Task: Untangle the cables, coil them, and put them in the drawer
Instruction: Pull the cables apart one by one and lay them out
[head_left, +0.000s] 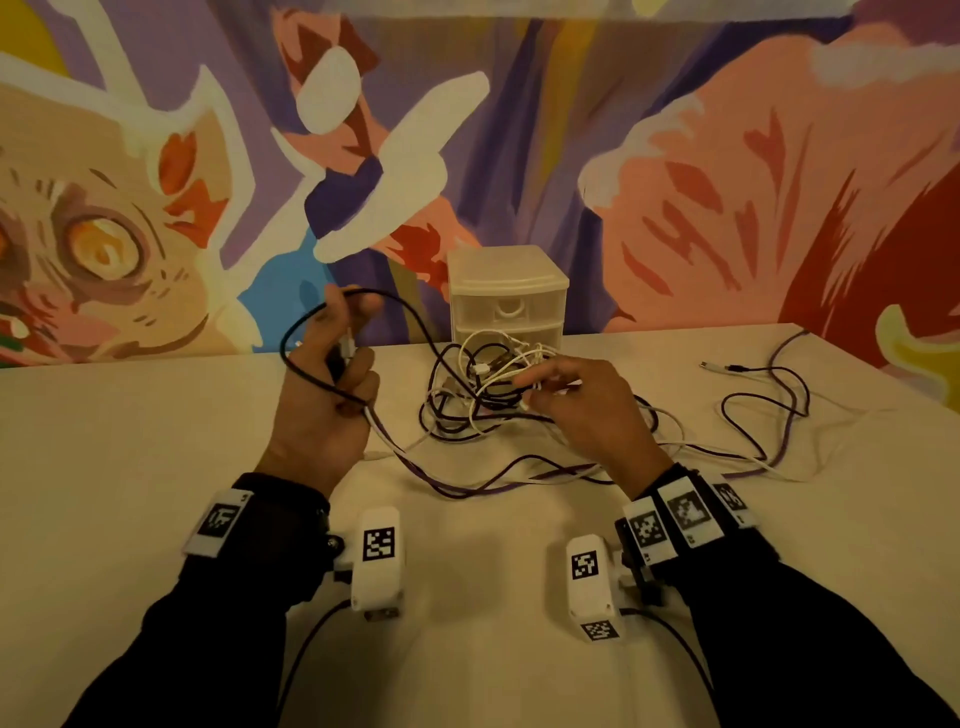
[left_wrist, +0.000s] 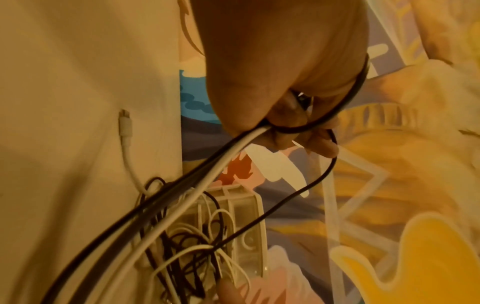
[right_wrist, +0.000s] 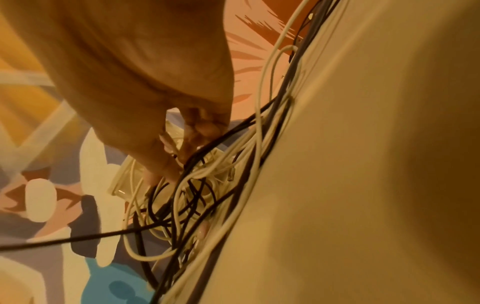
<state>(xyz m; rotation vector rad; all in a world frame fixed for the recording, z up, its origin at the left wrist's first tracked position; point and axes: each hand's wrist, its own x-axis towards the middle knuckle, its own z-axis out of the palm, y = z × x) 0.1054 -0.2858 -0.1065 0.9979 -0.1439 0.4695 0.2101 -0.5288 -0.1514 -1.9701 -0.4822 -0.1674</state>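
A tangle of black, white and purple cables (head_left: 483, 395) lies on the table in front of a small translucent drawer unit (head_left: 508, 293), whose drawers look closed. My left hand (head_left: 332, 379) is raised left of the tangle and grips a black cable (head_left: 395, 304) looped around it, along with a white cable (left_wrist: 233, 152). That black cable arcs from the fist back into the knot. My right hand (head_left: 566, 400) reaches into the tangle (right_wrist: 187, 195) from the right, its fingers pinching white strands (head_left: 511, 382) at the top of the pile.
Loose cable ends trail to the right, with plugs (head_left: 719, 367) lying near the wall. A white plug (left_wrist: 125, 123) lies on the table. A painted mural wall runs directly behind the drawer unit. Purple cables (head_left: 493, 483) cross the table between my wrists.
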